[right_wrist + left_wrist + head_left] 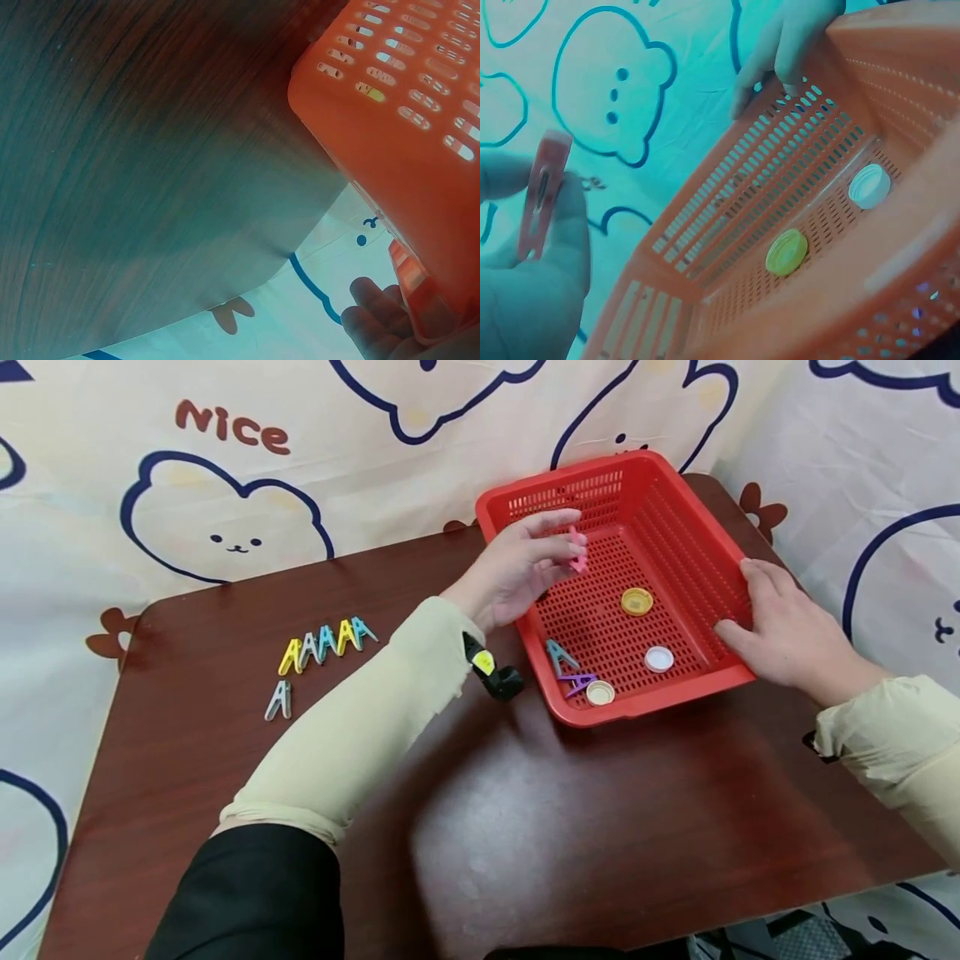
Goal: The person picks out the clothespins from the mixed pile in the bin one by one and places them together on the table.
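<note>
My left hand [517,564] is over the left side of a red plastic basket [701,547], pinching a pink clothespin [578,552] between thumb and fingers. The left wrist view shows the clothespin [546,191] edge-on, above the basket rim. On the basket's right side, my right hand [795,631] grips the rim, thumb inside and fingers over the outer edge. Inside the basket lie a blue clothespin [560,657], a purple clothespin [577,682], a yellow cap [637,602], a white cap [659,659] and a cream cap [600,693].
Left of the basket, a slanted row of several clothespins [326,643] in yellow, grey and blue lies on the brown table [187,693]. One grey clothespin [278,700] sits below that row. A patterned cloth [420,485] hangs behind the table.
</note>
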The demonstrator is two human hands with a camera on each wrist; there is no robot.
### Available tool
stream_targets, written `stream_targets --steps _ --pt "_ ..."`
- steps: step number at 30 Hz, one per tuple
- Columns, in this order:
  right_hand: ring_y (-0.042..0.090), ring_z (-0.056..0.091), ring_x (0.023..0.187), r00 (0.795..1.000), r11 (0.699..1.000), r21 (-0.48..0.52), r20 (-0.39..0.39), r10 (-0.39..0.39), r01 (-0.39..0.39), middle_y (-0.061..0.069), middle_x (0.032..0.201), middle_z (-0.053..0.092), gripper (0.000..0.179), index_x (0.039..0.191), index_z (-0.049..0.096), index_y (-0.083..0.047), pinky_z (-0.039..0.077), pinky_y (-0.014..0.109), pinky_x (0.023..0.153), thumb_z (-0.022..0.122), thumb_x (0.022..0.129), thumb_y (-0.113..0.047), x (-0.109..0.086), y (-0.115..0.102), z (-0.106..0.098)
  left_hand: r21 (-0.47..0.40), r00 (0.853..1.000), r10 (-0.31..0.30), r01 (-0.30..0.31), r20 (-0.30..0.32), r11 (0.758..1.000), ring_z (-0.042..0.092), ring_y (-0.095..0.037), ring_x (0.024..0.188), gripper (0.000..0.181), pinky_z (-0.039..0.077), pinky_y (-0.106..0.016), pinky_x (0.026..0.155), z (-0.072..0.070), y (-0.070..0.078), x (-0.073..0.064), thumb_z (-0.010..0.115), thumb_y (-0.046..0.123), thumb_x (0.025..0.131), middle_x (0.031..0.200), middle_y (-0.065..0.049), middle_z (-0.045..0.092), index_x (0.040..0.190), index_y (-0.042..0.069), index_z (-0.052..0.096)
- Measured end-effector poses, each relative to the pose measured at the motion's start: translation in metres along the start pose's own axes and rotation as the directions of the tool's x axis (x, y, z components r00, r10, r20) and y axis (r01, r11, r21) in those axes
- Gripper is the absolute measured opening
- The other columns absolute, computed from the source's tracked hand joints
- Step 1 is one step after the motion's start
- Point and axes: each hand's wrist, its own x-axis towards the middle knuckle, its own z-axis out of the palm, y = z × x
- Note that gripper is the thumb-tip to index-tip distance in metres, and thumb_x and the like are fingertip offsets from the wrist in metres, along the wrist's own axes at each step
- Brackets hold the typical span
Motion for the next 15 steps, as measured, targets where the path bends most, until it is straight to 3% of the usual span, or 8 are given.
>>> stream_targets --steps 4,8,15 --pt "0.056 0.032 0.131 1.000 1.000 0.002 -0.002 0.002 -0.002 0.036 0.158 0.018 0.083 0.159 0.008 0.009 0.041 0.077 0.092 0.053 0.099 -0.025 -0.002 0.001 -0.001 -0.078 0.991 0.088 -0.096 -0.099 0.992 0.063 -0.023 0.085 0.027 0.055 -0.029 0.083 -0.017 0.003 -0.008 0.059 -0.004 0.101 0.099 -0.014 0.062 0.127 0.004 0.063" --pt "0.056 0.032 0.131 1.000 1.000 -0.001 -0.003 -0.006 0.006 0.037 0.157 0.019 0.082 0.159 0.009 0.010 0.040 0.077 0.093 0.054 0.099 -0.025 -0.001 0.000 0.000 -0.146 0.975 0.133 -0.160 -0.180 0.976 0.062 -0.023 0.087 0.021 0.055 -0.029 0.084 -0.036 0.006 -0.016 0.059 -0.005 0.101 0.100 -0.013 0.062 0.119 0.005 0.064" --pt "0.056 0.032 0.131 1.000 1.000 -0.005 -0.015 -0.008 0.008 0.036 0.158 0.019 0.079 0.158 0.011 0.011 0.039 0.076 0.094 0.050 0.100 -0.026 0.000 -0.003 0.000 -0.199 0.954 0.180 -0.230 -0.239 0.953 0.063 -0.023 0.080 0.015 0.057 -0.031 0.081 -0.066 0.008 -0.032 0.056 -0.008 0.101 0.090 -0.013 0.063 0.108 0.002 0.064"
